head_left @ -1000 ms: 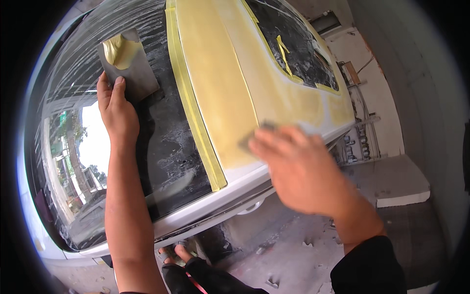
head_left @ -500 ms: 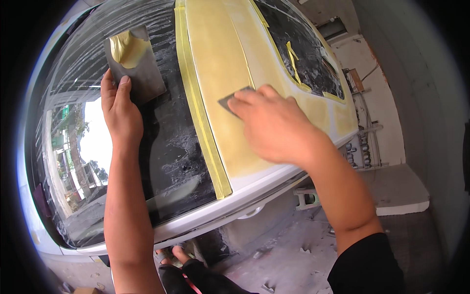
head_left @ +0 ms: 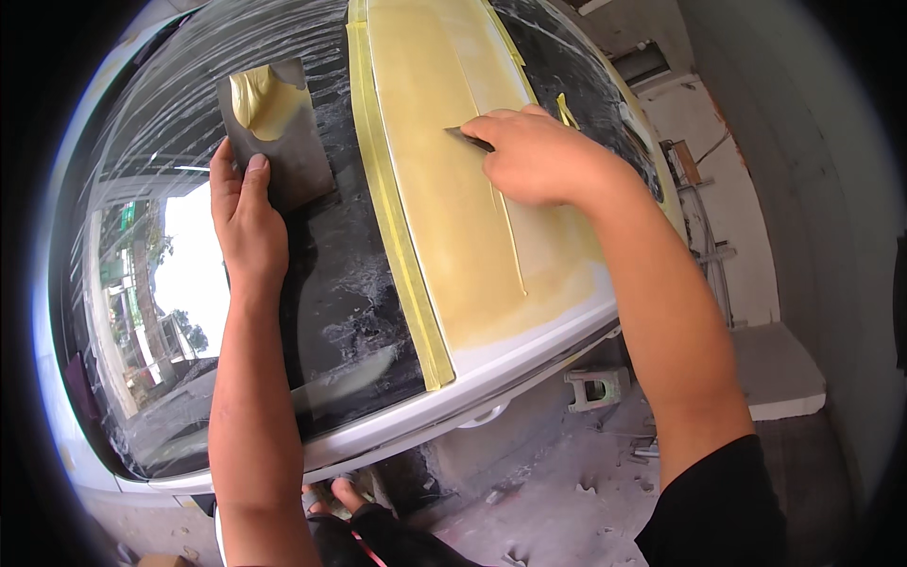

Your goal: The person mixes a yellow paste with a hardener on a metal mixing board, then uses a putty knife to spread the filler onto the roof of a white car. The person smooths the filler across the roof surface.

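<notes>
My left hand (head_left: 249,217) grips a flat dark grey plate (head_left: 300,170) at its lower left edge, thumb on top. A mound of pale yellow putty (head_left: 255,102) is smeared over the plate's upper part. My right hand (head_left: 553,159) is closed on a thin dark putty spreader (head_left: 463,138), whose far corner shows beyond the fingers. The spreader's edge is at the surface of a car panel (head_left: 439,241) coated in yellow putty; my hand hides whether it touches. A thin raised line of putty (head_left: 511,248) runs down the panel below my right hand.
Yellow masking tape (head_left: 402,255) borders the panel along the dark, dusty rear glass (head_left: 331,283), which reflects a bright opening. Another dark window (head_left: 581,71) lies right of the panel. A hollow block (head_left: 598,388) sits on the floor past the white body edge (head_left: 529,352).
My right hand and the spreader have moved up the panel, away from me. The putty line below them is now exposed. My left hand and the plate have shifted slightly right and nearer.
</notes>
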